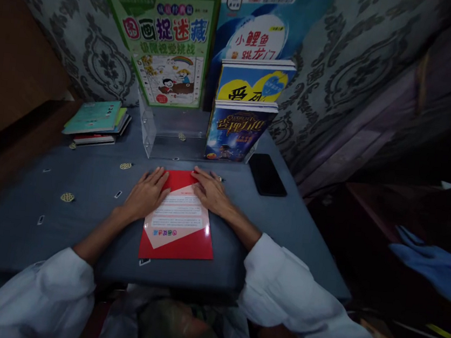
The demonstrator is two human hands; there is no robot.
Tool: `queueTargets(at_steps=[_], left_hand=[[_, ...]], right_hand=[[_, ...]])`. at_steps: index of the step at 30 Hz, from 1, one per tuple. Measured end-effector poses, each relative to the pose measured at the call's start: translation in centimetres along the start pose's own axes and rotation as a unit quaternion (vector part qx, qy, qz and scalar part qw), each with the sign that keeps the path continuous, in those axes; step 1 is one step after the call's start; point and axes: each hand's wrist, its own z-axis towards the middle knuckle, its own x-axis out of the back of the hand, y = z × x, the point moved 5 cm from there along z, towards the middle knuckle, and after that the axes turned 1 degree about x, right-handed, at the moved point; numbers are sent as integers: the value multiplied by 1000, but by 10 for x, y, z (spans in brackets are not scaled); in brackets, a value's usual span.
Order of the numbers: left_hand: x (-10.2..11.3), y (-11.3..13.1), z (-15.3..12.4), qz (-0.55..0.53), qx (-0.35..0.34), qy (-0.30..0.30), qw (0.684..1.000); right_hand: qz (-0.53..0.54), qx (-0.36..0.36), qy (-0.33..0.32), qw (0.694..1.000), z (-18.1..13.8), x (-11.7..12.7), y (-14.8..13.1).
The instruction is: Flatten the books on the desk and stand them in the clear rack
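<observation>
A red book (176,245) lies flat on the table in front of me, its printing upside down from where I sit. My left hand (146,195) rests on its far left edge with the fingers stretched out. On the far right edge lies my right hand (211,190), palm down and fingers extended. Neither hand grips anything. Just beyond the book stands a clear acrylic stand (171,144). It holds a green picture book (169,49) at the left and a dark blue book (235,132) in the lower right tier.
Behind the dark blue book are a yellow and blue book (251,82) and a larger teal book (266,27). A small stack of books (96,119) lies at the back left. A black phone (267,175) lies right of the stand. Patterned curtain hangs behind the table (284,224).
</observation>
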Motion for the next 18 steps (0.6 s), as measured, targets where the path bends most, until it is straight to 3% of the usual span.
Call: queueTargets(at_steps=[8,13,18], left_hand=[[-7,4,27,-57,-90,-65,992],[-7,26,49,-82,-146,-108,980],[-8,44,63,-79,-167,-112,976]], right_hand=[[153,-34,31,987,10,5,19],[335,-86,54,937,16,4,36],[413,-99,95,900,19,8,44]])
